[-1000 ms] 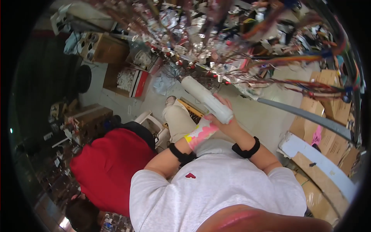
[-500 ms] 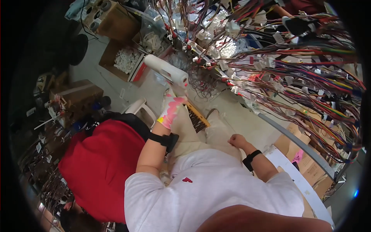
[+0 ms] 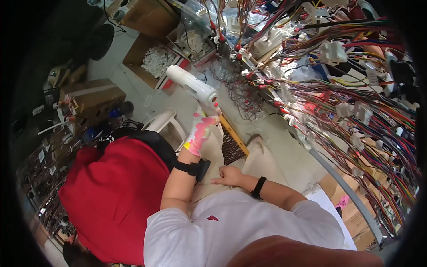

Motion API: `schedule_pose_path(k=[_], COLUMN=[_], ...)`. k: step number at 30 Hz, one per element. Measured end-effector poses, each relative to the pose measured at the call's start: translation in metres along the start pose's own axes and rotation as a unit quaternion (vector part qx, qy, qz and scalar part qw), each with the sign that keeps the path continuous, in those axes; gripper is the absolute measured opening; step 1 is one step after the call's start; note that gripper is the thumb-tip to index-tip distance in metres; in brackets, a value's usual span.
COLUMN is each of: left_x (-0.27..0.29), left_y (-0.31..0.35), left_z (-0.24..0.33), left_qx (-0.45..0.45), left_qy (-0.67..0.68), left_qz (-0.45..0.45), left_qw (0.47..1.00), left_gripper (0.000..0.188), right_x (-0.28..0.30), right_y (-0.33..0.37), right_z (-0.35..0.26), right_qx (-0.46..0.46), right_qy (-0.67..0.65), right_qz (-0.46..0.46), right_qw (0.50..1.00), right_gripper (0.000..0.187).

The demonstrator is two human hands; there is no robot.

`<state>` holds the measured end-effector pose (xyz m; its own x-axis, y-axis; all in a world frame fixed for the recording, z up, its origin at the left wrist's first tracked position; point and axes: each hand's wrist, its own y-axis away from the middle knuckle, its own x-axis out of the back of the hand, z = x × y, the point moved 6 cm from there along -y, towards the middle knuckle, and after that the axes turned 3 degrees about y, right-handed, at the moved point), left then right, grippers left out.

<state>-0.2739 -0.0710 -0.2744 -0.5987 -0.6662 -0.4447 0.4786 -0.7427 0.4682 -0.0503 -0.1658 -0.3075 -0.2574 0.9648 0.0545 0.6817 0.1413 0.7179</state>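
Note:
A white, tube-shaped hand-held blower (image 3: 190, 84) with red buttons at its near end points up and left, held out in front of me. My left hand (image 3: 211, 111) is closed round its handle below the barrel. A pink, white and yellow patterned covering (image 3: 201, 133) runs over my left wrist, and the fingers are partly hidden. Over my lap, beside the left forearm, my right hand (image 3: 229, 176) is loosely curled with the thumb sticking out to the left. Nothing shows in it.
Bundles of coloured wires with white connectors (image 3: 333, 52) hang along a grey rail (image 3: 344, 189) at right. An open carton (image 3: 138, 55) of white parts stands ahead. A white plastic stool (image 3: 167, 121) and a person in a red top (image 3: 118, 196) are at left.
My right hand has swung left from beside the right thigh to the middle of my lap. The left hand still grips the blower, and the whole view has shifted slightly.

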Motion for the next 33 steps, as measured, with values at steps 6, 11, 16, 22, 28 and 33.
schedule_pose_path(k=[6,11,16,22,28,33], left_x=[-0.006,-0.011,-0.039,-0.026,-0.040,-0.041], left_y=[0.010,0.015,0.031,-0.001,-0.069,-0.104], left_z=[-0.007,-0.013,0.004,-0.031,-0.071,-0.104], left_qx=[0.020,0.017,0.037,0.016,-0.054,-0.126], left_qy=[0.002,-0.076,-0.021,-0.010,0.041,-0.016], left_qz=[0.013,0.011,-0.014,-0.016,-0.092,-0.111], left_qw=[1.000,0.997,0.999,1.000,0.993,0.986], left_gripper=[0.029,0.028,0.031,0.039,0.043,0.042], right_x=[0.017,-0.004,-0.007,0.015,0.043,0.141], right_y=[0.020,0.020,0.057,0.040,-0.010,-0.087], right_z=[-0.047,-0.062,-0.095,-0.053,0.023,0.143], right_qx=[0.178,0.243,0.307,0.308,0.278,0.208], right_qy=[0.084,0.024,-0.027,-0.013,0.029,-0.041], right_qz=[0.129,0.012,-0.159,-0.167,-0.041,0.362], right_qw=[0.972,0.970,0.938,0.936,0.959,0.908], right_gripper=[0.032,0.013,0.010,0.011,0.018,0.017])
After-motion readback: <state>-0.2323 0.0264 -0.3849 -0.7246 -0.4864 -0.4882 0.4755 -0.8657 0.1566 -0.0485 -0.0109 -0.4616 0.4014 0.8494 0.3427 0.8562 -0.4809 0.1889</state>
